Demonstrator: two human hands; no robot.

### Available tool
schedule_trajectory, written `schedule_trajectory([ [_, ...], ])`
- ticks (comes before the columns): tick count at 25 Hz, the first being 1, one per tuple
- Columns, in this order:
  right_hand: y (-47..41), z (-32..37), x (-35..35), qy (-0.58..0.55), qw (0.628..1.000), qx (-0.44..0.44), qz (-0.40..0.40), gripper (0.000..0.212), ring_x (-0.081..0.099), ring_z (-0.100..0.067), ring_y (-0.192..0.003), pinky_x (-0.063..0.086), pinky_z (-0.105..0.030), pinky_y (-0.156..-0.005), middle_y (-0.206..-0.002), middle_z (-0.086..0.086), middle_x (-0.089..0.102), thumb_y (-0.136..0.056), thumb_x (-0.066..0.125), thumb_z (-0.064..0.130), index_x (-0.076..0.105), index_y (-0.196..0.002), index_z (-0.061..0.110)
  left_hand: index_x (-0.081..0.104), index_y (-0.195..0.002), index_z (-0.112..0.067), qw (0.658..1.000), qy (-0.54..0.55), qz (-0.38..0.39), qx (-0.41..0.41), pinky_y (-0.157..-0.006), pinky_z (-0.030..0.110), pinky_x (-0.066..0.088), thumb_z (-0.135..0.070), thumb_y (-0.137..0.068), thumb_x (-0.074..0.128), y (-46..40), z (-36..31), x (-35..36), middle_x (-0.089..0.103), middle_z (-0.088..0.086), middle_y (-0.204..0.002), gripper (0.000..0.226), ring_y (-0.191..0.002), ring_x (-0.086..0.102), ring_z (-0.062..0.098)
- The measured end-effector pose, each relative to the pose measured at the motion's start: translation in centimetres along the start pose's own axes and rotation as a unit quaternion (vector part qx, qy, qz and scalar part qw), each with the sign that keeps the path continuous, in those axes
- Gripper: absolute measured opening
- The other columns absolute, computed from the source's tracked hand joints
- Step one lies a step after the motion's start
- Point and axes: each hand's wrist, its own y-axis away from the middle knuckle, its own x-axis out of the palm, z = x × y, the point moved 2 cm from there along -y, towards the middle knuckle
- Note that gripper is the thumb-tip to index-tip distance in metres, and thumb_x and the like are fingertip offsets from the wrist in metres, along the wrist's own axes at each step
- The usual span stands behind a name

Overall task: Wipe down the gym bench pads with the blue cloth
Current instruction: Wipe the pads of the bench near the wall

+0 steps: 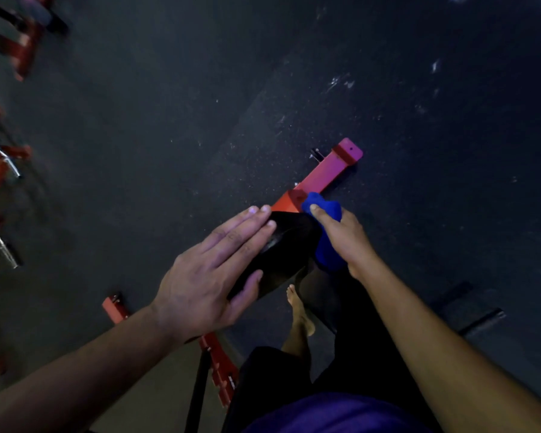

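Two hands, the left hand (210,270) and right hand (344,235); one blue cloth (325,210); one black bench pad (285,245); one bare foot (300,310).

Red racks (16,48), speckled dark floor (200,89)

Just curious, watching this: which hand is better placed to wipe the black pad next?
The right hand: it already grips the blue cloth against the black pad's edge. The left hand lies flat on the pad, steadying it.
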Motion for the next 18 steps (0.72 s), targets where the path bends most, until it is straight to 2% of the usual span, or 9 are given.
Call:
schedule_trajectory([
  [4,-4.2,-1.9,0.1,0.026,0.996,0.058,-0.056,0.039,0.063,-0.028,-0.107,0.049,-0.038,-0.094,-0.116,-0.013,0.069,-0.090,0.066,0.040,0.068,-0.117,0.013,0.050,-0.144,0.002,1.000,0.015,0.014,0.004,-0.120,0.033,0.036,-0.018,-0.098,0.055,-0.2,-0.2,0.0,0.045,0.015,-0.156,0.050,-0.149,0.039,0.025],
  [6,-7.0,-3.1,-0.1,0.033,0.992,0.110,-0.051,0.036,0.064,-0.029,-0.103,0.050,-0.035,-0.088,-0.117,-0.016,0.068,-0.090,0.068,0.034,0.067,-0.115,0.009,0.050,-0.143,0.002,1.000,0.025,0.016,0.007,-0.120,0.033,0.036,-0.017,-0.097,0.056,-0.3,0.0,0.0,0.045,0.015,-0.155,0.050,-0.149,0.039,0.026],
  [9,-10.2,-5.4,-0.1,0.006,0.984,0.173,-0.049,0.040,0.063,-0.024,-0.087,0.048,-0.032,-0.075,-0.112,-0.018,0.067,-0.090,0.070,0.029,0.063,-0.118,0.000,0.049,-0.143,0.002,0.999,0.032,0.015,0.007,-0.119,0.036,0.037,-0.017,-0.097,0.056,-0.1,0.3,0.2,0.045,0.016,-0.155,0.050,-0.148,0.041,0.028],
  [11,-10.5,-6.0,-0.1,-0.019,0.979,0.199,-0.036,0.045,0.063,-0.024,-0.084,0.053,-0.036,-0.078,-0.105,-0.016,0.066,-0.089,0.071,0.028,0.062,-0.120,-0.003,0.049,-0.143,0.002,0.999,0.039,0.009,0.009,-0.119,0.037,0.038,-0.017,-0.097,0.056,0.0,0.3,0.3,0.045,0.016,-0.156,0.050,-0.148,0.041,0.028],
  [13,-10.1,-5.6,0.0,0.008,0.982,0.185,-0.031,0.050,0.066,-0.029,-0.099,0.055,-0.041,-0.089,-0.113,-0.016,0.067,-0.087,0.073,0.035,0.062,-0.122,0.001,0.050,-0.144,0.001,0.999,0.042,0.010,0.001,-0.119,0.037,0.038,-0.017,-0.097,0.057,0.0,0.4,0.3,0.045,0.015,-0.156,0.050,-0.148,0.041,0.027],
  [15,-7.9,-3.7,-0.1,0.074,0.988,0.128,-0.043,0.047,0.064,-0.033,-0.109,0.052,-0.039,-0.092,-0.119,-0.016,0.067,-0.086,0.070,0.042,0.065,-0.121,0.011,0.050,-0.144,0.002,0.999,0.038,0.004,0.005,-0.120,0.036,0.037,-0.017,-0.097,0.057,0.0,0.4,0.2,0.045,0.015,-0.156,0.051,-0.148,0.041,0.027],
  [17,-4.5,-1.6,-0.1,0.090,0.992,0.068,-0.051,0.042,0.064,-0.031,-0.106,0.050,-0.036,-0.090,-0.115,-0.010,0.070,-0.084,0.067,0.049,0.066,-0.116,0.023,0.051,-0.143,0.003,0.999,0.034,0.004,0.008,-0.121,0.034,0.035,-0.018,-0.098,0.056,-0.1,0.2,0.0,0.045,0.015,-0.156,0.050,-0.149,0.040,0.026],
  [18,-2.7,-1.0,0.1,0.062,0.996,0.053,-0.045,0.044,0.065,-0.028,-0.103,0.051,-0.035,-0.089,-0.111,-0.005,0.071,-0.080,0.066,0.054,0.066,-0.114,0.027,0.051,-0.143,0.003,0.999,0.033,0.005,0.005,-0.121,0.034,0.035,-0.018,-0.098,0.056,-0.1,0.2,0.0,0.045,0.015,-0.156,0.050,-0.149,0.040,0.026],
])
